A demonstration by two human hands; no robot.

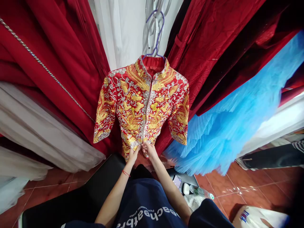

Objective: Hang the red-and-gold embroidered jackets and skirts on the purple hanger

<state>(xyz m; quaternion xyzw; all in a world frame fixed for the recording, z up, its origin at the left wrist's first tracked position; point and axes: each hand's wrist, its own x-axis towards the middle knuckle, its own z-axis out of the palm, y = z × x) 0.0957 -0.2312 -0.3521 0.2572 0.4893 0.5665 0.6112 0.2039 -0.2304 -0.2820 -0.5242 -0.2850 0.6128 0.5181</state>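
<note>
A red jacket (135, 101) with gold and silver embroidery and a stand-up collar hangs in front of me on a purple hanger (157, 38). Its front edges meet down the middle, with a gap near the collar. At the bottom of the front, my left hand (134, 152) grips the hem beside the opening, with a red string on the wrist. Close against it, my right hand (149, 149) pinches the other front edge near the hem. Whatever small fastening lies between the fingertips is too small to make out.
Dark red gowns (71, 63) hang on both sides, with a white curtain (123, 31) behind. A blue tulle dress (228, 126) spreads at the right. Below are a black bench (78, 193), a phone (177, 181), a white case (186, 189), a clear bottle (201, 192) and a white bag (256, 217).
</note>
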